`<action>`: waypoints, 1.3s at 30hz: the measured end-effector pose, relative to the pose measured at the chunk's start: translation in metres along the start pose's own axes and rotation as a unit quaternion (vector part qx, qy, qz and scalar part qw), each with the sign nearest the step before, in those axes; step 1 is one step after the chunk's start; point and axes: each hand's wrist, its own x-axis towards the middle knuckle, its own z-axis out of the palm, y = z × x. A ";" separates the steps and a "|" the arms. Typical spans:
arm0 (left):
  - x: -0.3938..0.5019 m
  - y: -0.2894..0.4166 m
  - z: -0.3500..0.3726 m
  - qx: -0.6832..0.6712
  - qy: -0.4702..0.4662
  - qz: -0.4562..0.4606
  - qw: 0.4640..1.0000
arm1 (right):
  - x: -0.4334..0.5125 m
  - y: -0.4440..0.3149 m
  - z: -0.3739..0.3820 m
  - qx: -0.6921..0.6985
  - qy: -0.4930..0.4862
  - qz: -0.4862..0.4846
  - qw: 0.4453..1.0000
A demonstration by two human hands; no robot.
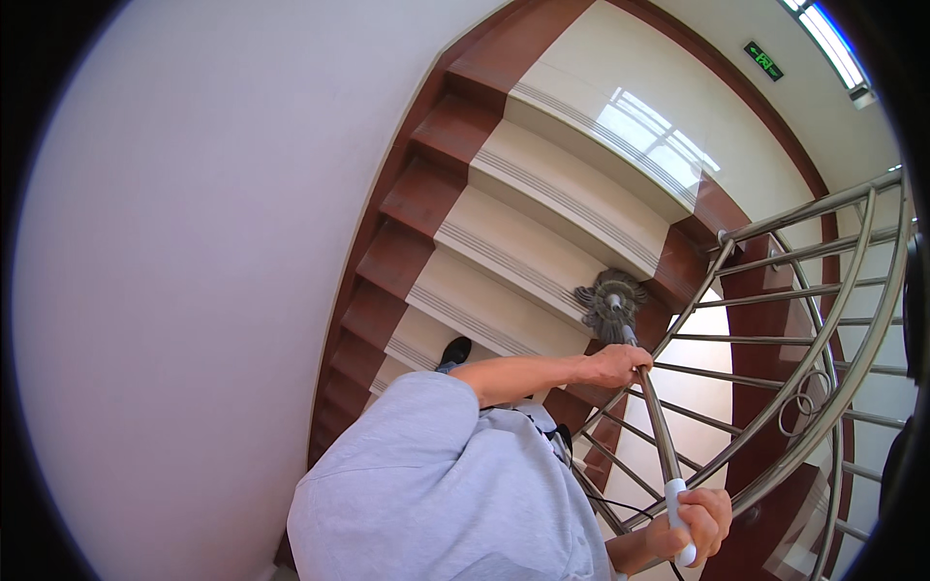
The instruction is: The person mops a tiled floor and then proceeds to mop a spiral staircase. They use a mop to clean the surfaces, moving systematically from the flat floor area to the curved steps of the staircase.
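A mop with grey strands (616, 299) rests on a stair tread, close to the railing side of the flight. My left hand (617, 364) grips its metal pole (660, 428) partway down, with the arm stretched across my body. Around the white grip (677, 501) at the pole's top end, my right hand (694, 524) is closed. Between the two hands the pole slants over the railing's lower bars. The mop strands are spread out, near the brown-red border of the steps.
Cream stair treads (501, 225) with grooved edges rise to a glossy landing (625, 65). A stainless-steel railing (814, 341) curves along the right, and a plain white wall (203, 254) stands at left. My dark shoe (455, 351) is on a lower step. A green exit sign (763, 61) hangs beyond the landing.
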 end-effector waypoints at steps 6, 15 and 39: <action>-0.039 0.006 -0.077 0.041 0.055 -0.013 0.998 | 0.014 -0.034 0.030 0.048 0.065 0.047 0.996; -0.105 0.013 -0.209 0.078 0.149 -0.033 0.985 | 0.039 -0.059 0.064 0.193 -0.092 0.023 0.977; -0.155 -0.030 -0.248 0.248 0.155 -0.130 0.947 | -0.046 -0.012 0.078 0.341 -0.184 0.183 0.904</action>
